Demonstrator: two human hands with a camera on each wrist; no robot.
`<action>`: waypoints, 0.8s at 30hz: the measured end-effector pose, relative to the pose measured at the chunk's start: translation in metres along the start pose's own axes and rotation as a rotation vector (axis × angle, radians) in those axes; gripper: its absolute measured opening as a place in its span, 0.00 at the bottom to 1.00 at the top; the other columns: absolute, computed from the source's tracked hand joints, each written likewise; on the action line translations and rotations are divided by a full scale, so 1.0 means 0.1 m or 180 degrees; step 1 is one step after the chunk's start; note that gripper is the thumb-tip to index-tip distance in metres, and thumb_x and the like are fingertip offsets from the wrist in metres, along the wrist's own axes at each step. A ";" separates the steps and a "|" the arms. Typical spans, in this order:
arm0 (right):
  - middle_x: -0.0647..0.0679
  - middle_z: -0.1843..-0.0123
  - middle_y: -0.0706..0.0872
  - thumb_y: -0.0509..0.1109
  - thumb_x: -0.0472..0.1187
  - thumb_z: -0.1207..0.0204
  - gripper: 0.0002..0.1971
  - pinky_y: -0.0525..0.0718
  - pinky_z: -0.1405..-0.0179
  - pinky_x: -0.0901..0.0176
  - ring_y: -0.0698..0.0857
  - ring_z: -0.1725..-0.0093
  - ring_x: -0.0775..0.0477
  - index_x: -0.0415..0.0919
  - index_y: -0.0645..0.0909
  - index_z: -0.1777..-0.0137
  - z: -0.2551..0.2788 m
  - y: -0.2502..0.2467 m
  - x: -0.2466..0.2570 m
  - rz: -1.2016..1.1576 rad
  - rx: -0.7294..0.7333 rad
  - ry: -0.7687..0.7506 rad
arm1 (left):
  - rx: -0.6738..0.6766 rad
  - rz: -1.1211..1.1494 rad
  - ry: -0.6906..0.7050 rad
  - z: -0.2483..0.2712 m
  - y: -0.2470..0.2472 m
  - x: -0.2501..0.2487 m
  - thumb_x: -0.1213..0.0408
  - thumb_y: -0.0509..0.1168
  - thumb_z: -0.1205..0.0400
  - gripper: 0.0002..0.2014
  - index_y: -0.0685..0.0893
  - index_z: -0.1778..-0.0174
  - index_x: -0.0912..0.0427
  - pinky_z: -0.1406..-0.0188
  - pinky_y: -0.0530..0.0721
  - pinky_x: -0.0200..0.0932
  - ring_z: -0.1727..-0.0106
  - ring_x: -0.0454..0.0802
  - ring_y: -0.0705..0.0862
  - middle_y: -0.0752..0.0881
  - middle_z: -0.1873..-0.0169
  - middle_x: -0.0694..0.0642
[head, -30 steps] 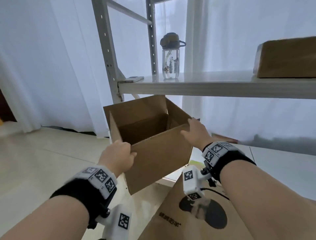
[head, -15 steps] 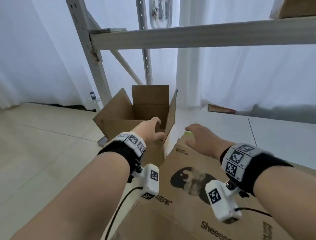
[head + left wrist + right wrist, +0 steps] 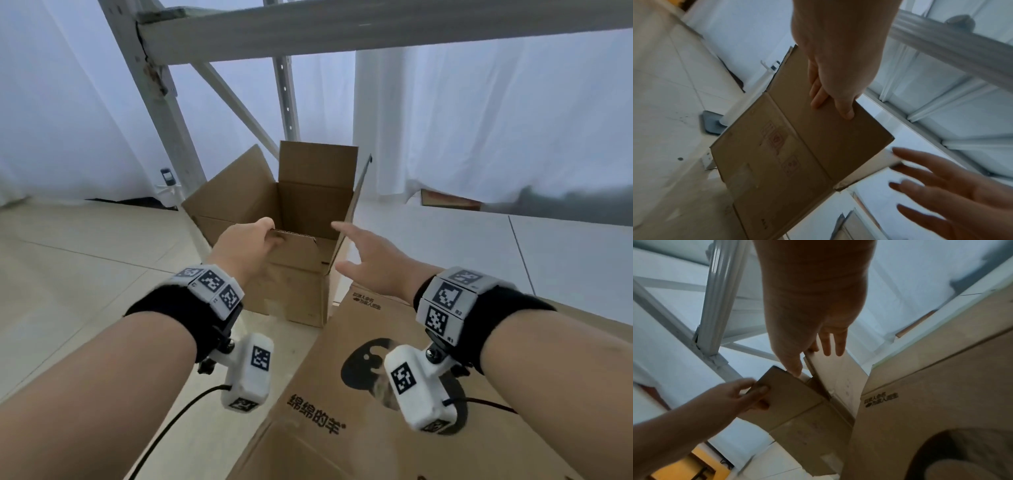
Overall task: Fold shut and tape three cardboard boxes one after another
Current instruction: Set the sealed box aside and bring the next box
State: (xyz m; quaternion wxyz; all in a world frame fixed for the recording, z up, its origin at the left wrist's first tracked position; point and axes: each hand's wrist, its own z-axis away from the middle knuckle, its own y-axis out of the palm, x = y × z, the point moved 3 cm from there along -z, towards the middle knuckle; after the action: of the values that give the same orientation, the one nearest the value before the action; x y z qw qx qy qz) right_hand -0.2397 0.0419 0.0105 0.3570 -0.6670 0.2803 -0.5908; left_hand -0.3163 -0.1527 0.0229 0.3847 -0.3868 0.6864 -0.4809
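Observation:
A small brown cardboard box [image 3: 298,291] stands on the tiled floor with its top flaps up. My left hand [image 3: 270,233] grips the near flap [image 3: 838,138], thumb on its outer face and fingers over its edge. The same grip shows in the right wrist view, where the left hand [image 3: 756,391] pinches the flap's corner. My right hand [image 3: 342,246] hovers with straight, spread fingers beside the upright right flap [image 3: 352,209] and holds nothing. From the right wrist view its fingertips [image 3: 830,350] lie close to that flap. No tape is in view.
A large printed cardboard box [image 3: 342,394] lies in the foreground under my right forearm, touching the small box's right side. A grey metal shelf post [image 3: 161,113] and beam [image 3: 342,31] stand just behind. White curtains hang at the back, with a flat piece of cardboard [image 3: 448,202] under them.
The small box, held up by both hands a second ago, now stands on the floor. My right hand let go of it and has moved toward the right flap. The left hand holds the near flap.

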 end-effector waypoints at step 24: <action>0.43 0.33 0.73 0.72 0.54 0.24 0.30 0.78 0.45 0.56 0.79 0.45 0.47 0.48 0.67 0.25 -1.04 0.06 -0.08 0.0424 -0.0873 0.0322 | -0.0640 -0.0221 0.0716 -0.70 0.31 0.13 0.60 0.52 0.10 0.08 0.75 0.46 0.59 0.58 0.79 0.47 0.58 0.54 0.72 0.78 0.66 0.56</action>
State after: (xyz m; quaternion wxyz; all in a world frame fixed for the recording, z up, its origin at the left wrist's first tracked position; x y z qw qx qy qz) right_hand -0.3431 0.0298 0.0063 0.2864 -0.6588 0.4197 -0.5548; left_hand -0.3892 -0.1316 0.0084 0.2479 -0.3904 0.7560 -0.4632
